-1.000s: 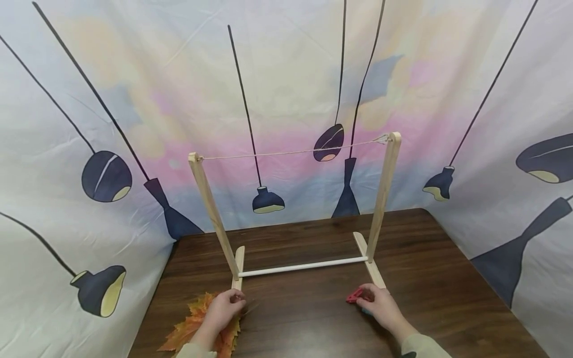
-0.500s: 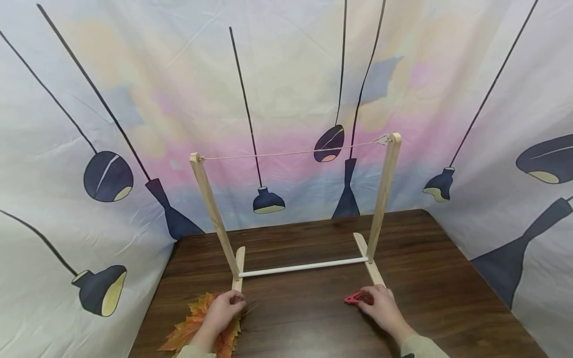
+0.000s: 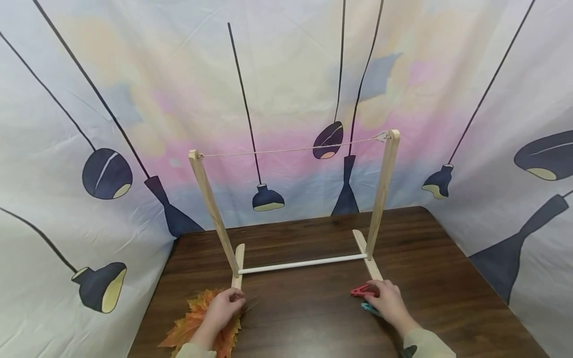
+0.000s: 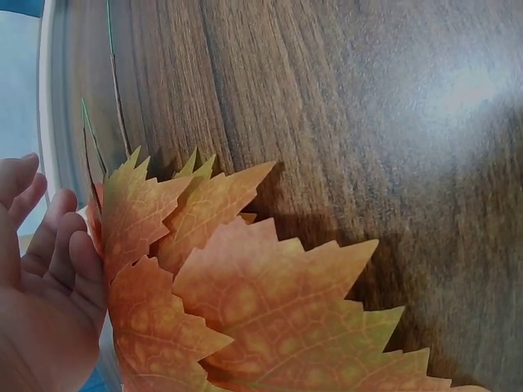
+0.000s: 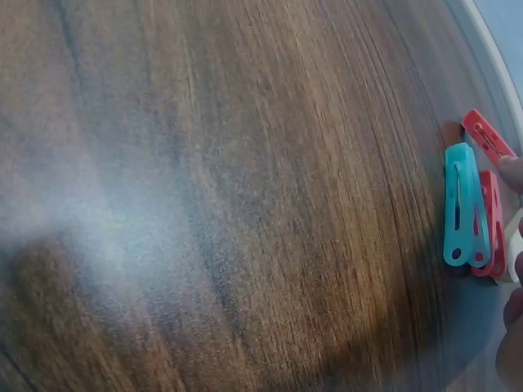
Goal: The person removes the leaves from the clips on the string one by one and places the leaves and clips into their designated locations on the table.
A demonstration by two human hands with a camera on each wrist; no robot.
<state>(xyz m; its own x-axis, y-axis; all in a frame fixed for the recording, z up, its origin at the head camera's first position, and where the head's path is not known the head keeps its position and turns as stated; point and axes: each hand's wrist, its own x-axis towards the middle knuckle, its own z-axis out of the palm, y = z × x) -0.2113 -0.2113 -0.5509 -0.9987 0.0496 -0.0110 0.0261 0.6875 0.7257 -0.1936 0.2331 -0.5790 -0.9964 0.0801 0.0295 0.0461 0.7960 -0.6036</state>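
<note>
My right hand (image 3: 388, 302) pinches a red clothespin (image 3: 359, 290) between thumb and fingers, close over the table by the stand's right foot. A teal clothespin (image 3: 370, 309) lies just below that hand. The right wrist view shows the pinched red clothespin (image 5: 485, 135) at the edge, with the teal clothespin (image 5: 464, 204), a second red one and a whitish piece beside it. My left hand (image 3: 222, 309) rests at orange artificial maple leaves (image 3: 188, 325), its fingers loosely curled. In the left wrist view its fingers touch the edge of the leaves (image 4: 261, 302), whose thin stems (image 4: 118, 98) stick out beyond.
A wooden stand spans the table's middle, with a left post (image 3: 210, 219), a right post (image 3: 383, 194), a string (image 3: 286, 150) between their tops and a white rod (image 3: 304, 263) low down. Behind the brown table (image 3: 304, 318) hangs a lamp-patterned cloth (image 3: 286, 99).
My right hand has shifted slightly right with the red clothespin, and the teal clothespin now shows below it. The left hand and leaves have stayed in place.
</note>
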